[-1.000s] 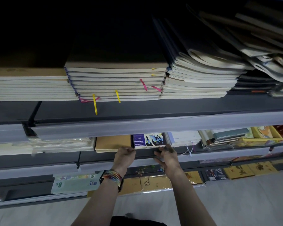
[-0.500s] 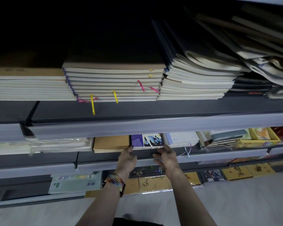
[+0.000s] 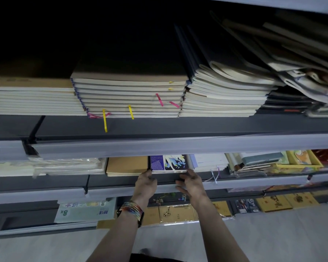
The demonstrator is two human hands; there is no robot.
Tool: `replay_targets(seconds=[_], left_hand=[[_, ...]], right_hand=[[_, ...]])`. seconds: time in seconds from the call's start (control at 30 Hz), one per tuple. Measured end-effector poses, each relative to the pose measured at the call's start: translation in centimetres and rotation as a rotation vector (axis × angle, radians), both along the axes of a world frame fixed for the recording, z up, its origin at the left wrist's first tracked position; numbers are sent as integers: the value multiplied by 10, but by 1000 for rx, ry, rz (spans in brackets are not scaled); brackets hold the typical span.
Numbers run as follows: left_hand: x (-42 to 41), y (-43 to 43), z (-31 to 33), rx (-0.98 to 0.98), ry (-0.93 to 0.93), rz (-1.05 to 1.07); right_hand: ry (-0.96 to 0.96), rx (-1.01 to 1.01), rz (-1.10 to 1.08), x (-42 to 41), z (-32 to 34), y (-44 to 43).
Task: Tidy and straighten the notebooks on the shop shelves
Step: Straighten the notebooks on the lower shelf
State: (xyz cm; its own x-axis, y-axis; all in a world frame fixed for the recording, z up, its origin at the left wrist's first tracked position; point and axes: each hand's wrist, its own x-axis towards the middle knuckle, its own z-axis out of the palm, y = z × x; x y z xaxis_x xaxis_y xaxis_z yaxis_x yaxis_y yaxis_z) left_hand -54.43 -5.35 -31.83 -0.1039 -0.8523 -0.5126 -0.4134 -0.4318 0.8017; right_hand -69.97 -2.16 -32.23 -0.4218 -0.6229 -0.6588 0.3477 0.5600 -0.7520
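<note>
Barely shifted since a second ago: keep left hand (image 3: 145, 183) curled round, and right hand (image 3: 191, 183) flat-fingered against, the front corners of the purple notebook stack (image 3: 169, 163) at frame centre, pushing evenly back to square it.

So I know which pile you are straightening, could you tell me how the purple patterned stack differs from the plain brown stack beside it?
The purple patterned stack has a printed cover with stripes and colourful shapes; the brown stack is plain tan. The left hand and right hand bracket the purple patterned stack's front corners, not the brown stack's. Both lie flat, side by side on one shelf.
</note>
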Motion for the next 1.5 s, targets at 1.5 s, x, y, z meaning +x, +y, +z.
replay_targets(seconds=[1.5], left_hand=[[-153, 134, 177, -508, 197, 65]], right_hand=[[230, -571, -58, -186, 169, 167]])
